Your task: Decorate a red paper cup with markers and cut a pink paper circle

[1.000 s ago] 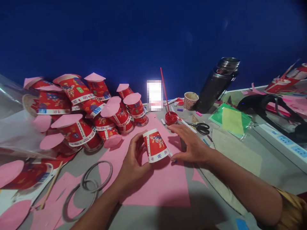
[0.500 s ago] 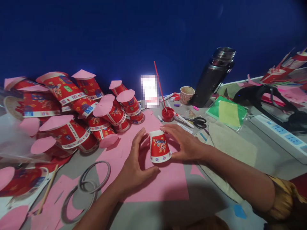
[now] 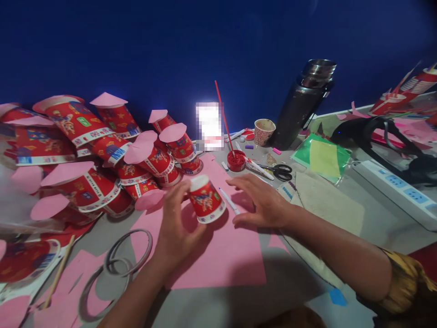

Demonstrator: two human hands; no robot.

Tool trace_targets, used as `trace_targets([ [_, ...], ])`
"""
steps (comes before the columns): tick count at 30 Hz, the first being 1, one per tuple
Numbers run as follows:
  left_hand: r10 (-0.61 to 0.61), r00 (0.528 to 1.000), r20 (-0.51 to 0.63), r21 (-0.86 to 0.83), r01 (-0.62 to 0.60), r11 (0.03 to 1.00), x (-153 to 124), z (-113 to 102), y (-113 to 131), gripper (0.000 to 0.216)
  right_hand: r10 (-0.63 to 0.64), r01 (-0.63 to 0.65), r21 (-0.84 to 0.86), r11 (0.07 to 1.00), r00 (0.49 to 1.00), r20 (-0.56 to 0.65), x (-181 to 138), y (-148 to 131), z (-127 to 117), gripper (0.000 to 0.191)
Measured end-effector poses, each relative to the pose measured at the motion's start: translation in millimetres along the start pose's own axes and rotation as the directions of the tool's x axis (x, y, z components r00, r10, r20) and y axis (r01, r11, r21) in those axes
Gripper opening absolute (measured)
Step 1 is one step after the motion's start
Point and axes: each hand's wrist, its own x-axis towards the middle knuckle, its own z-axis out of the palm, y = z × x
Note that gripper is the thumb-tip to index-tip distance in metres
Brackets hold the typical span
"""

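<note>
- The left hand [image 3: 177, 228] grips the red cup [image 3: 206, 200]: its fingers curl against the near upper side, and its thumb reaches beneath the lower edge.
- The cup sits between these fingers and that thumb, tilted, narrow white end up and the wider flowered band down.
- The right hand [image 3: 262, 202] is spread and holds nothing; its fingers and thumb curve toward the cup but stand apart from it.
- A white pen [image 3: 229, 202] lies in the gap between the cup and the right fingers, its lower end near the right thumb tip.
- Under both sets of fingers spreads a pink sheet [image 3: 221, 264].
- Left of the left fingers, red cups [image 3: 160, 166] with pink paper tops are piled up.
- Nearer the wearer than that pile, beside the left wrist, two grey rings [image 3: 150, 243] overlap.
- Just beyond the right fingertips stands a tub of red paint [image 3: 236, 161] with a red stick [image 3: 223, 116] slanting up from it.
- Black-handled scissors [image 3: 282, 172] lie past the right knuckles.
- A pale cloth [image 3: 331, 209] lies to the right of the right fingers, beyond the forearm.
</note>
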Motion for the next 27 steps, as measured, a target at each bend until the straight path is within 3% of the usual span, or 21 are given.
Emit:
trace_targets([
  [2, -0.158, 0.980, -0.119, -0.187, 0.134, 0.973, 4.7, -1.0, -5.3, 0.081, 0.133, -0.127, -0.076, 0.989, 0.988, 0.078, 1.1, -0.9, -1.5, 0.035],
  [3, -0.227, 0.963, -0.147, -0.292, 0.177, 0.940, 6.6, -0.3, -7.8, 0.081, 0.196, -0.179, -0.125, 0.976, 0.970, 0.144, 2.5, -3.4, -1.5, 0.027],
  [7, -0.401, 0.909, -0.114, -0.530, 0.286, 0.799, 10.9, 6.6, -11.0, 0.079, 0.373, -0.293, -0.263, 0.919, 0.862, 0.343, 9.6, -19.7, 3.3, 0.057],
  [11, -0.476, 0.879, 0.018, -0.640, 0.376, 0.670, 9.7, 6.1, -2.8, 0.090, 0.443, -0.349, -0.297, 0.889, 0.819, 0.364, 13.0, -26.8, 5.5, 0.055],
  [13, -0.539, 0.828, 0.156, -0.707, 0.475, 0.524, 6.9, 1.1, 0.6, 0.096, 0.459, -0.374, -0.281, 0.884, 0.812, 0.361, 12.9, -25.2, 3.5, 0.059],
  [16, -0.552, 0.712, 0.433, -0.753, 0.623, 0.213, 1.4, -7.5, 1.5, 0.097, 0.430, -0.374, -0.219, 0.901, 0.833, 0.349, 11.5, -20.8, 0.7, 0.054],
  [18, -0.488, 0.680, 0.547, -0.755, 0.652, 0.063, -1.6, -10.9, 0.8, 0.090, 0.378, -0.331, -0.188, 0.925, 0.856, 0.352, 9.8, -17.6, 1.7, 0.041],
  [22, -0.415, 0.723, 0.552, -0.798, 0.603, -0.011, -3.4, -10.7, 1.5, 0.073, 0.289, -0.255, -0.141, 0.957, 0.894, 0.343, 4.3, -9.6, 9.0, 0.028],
  [25, -0.406, 0.729, 0.551, -0.810, 0.585, -0.048, -3.0, -8.0, 1.4, 0.068, 0.270, -0.264, -0.057, 0.963, 0.935, 0.230, 0.2, -3.2, 12.5, 0.029],
  [27, -0.385, 0.722, 0.575, -0.808, 0.575, -0.128, -3.2, -6.0, -0.2, 0.066, 0.274, -0.274, -0.028, 0.961, 0.947, 0.168, -1.2, -0.2, 12.7, 0.030],
])
